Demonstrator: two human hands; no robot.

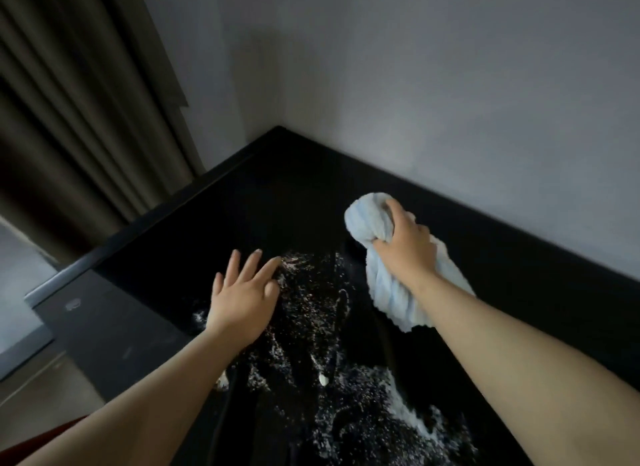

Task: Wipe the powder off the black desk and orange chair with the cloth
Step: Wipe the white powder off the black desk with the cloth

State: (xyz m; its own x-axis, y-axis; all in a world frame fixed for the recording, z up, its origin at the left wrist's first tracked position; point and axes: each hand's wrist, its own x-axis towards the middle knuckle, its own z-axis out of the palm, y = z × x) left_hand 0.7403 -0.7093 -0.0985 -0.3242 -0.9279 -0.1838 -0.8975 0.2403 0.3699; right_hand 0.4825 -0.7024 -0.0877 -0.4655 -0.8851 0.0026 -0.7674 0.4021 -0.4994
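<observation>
- Right hand [405,249] grips a bunched pale blue cloth [388,278], fingers curled round its middle; the cloth's upper wad bulges past the fingers, its tail hangs toward the wrist.
- Cloth is over the black desk [242,205], near the grey wall [450,84]; contact with the surface cannot be told.
- Left hand [242,299] lies flat, fingers spread and straight, holding nothing, at the left edge of the powder.
- White powder [311,309] is scattered between the two hands, thickest toward the near edge.
- Brown curtain [69,119] hangs at left.
</observation>
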